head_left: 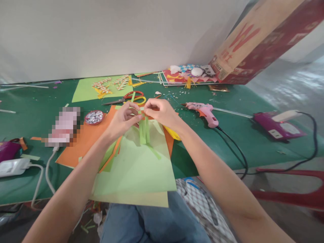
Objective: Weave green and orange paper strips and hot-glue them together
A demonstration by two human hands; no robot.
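Between my two hands hang several light green paper strips (143,130), folded or woven together at the top. My left hand (126,117) pinches their upper left side with thumb and fingers. My right hand (160,110) pinches the upper right end, its fingers curled close to the left fingertips. How the strips cross there is partly hidden by the fingers. Below both hands lie pale green paper sheets (136,175) on top of an orange sheet (95,135). Scissors (118,101) with red and yellow handles rest just beyond the left hand.
A pink glue gun (204,110) lies right, its cord running to a purple power strip (277,126). Left are a round tub of small pieces (94,117), a blurred phone (64,126) and cables. Woven paper pieces (102,85) lie behind; a red-and-tan box (253,47) stands back right.
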